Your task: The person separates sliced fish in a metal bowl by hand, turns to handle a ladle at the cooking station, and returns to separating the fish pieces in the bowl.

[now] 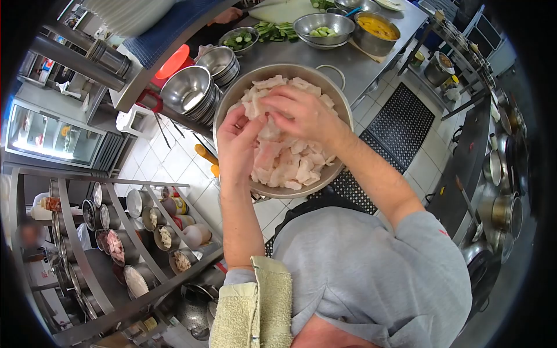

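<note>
A wide metal pot (343, 98) is heaped with pale pinkish-white raw slices (293, 165) that look like fish. Over the heap, my left hand (239, 136) is closed, thumb and fingers pinching a pale raw slice at the left side of the pot. From the right, my right hand (304, 116) reaches across with bent fingers, closed on the same slice near my left fingertips. Between the hands the fingers partly hide the slice, so its full shape does not show.
Stacked steel bowls (187, 90) stand left of the pot. Behind it on the steel counter (272, 55) are cut greens (275, 32), a bowl of green pieces (324, 26) and a pot of yellow liquid (377, 26). Another person's hand (228, 15) shows at the top.
</note>
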The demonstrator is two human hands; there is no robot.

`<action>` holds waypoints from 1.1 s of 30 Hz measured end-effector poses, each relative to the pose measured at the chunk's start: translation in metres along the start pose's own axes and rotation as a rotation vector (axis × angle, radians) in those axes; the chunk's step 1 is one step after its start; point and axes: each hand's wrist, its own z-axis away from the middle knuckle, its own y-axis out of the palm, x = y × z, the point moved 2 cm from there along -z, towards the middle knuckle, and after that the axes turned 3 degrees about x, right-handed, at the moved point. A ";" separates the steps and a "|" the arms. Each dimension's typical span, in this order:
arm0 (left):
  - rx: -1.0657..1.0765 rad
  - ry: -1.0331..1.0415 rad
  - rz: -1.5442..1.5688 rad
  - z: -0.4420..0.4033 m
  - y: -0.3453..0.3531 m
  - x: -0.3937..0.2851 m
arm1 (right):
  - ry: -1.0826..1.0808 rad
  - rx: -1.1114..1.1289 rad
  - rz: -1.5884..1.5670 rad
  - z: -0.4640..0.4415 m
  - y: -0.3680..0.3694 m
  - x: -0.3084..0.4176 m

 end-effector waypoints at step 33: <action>0.075 -0.163 0.259 -0.008 -0.013 -0.004 | 0.314 0.327 -0.386 -0.027 -0.012 -0.022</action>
